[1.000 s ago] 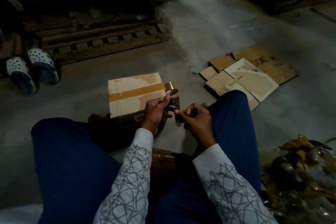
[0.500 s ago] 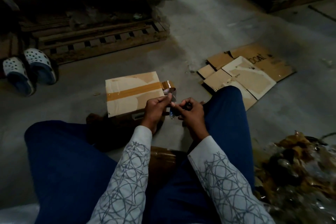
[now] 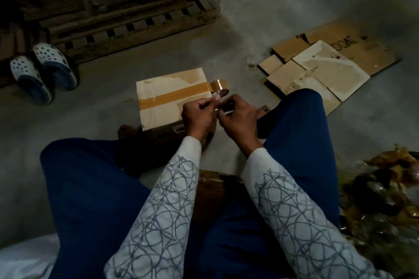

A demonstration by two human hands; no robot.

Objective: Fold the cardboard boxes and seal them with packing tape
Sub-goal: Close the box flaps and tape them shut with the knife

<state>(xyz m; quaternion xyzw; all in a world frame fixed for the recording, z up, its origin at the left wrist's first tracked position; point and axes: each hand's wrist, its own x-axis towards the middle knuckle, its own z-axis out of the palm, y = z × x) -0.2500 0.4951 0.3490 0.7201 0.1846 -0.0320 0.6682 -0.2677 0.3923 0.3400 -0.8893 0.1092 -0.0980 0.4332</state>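
A folded cardboard box (image 3: 163,108) stands on the floor in front of my knees, with a brown tape strip (image 3: 174,95) running across its top. The loose tape end (image 3: 218,85) sticks out past the box's right edge. My left hand (image 3: 198,115) pinches the tape just below that end. My right hand (image 3: 240,118) is right beside it, fingers curled round a small dark object (image 3: 227,106) whose kind I cannot tell. The two hands almost touch at the box's right front corner.
Flattened cardboard sheets (image 3: 328,68) lie on the floor at the right. A wooden pallet (image 3: 127,22) and a pair of white clogs (image 3: 43,70) are at the back left. Crumpled brown scraps (image 3: 385,188) pile up at the right, and a brown roll (image 3: 210,188) sits between my legs.
Both hands have come closer together and risen toward the box's right edge. The dark strip that hung between them a second ago no longer hangs down.
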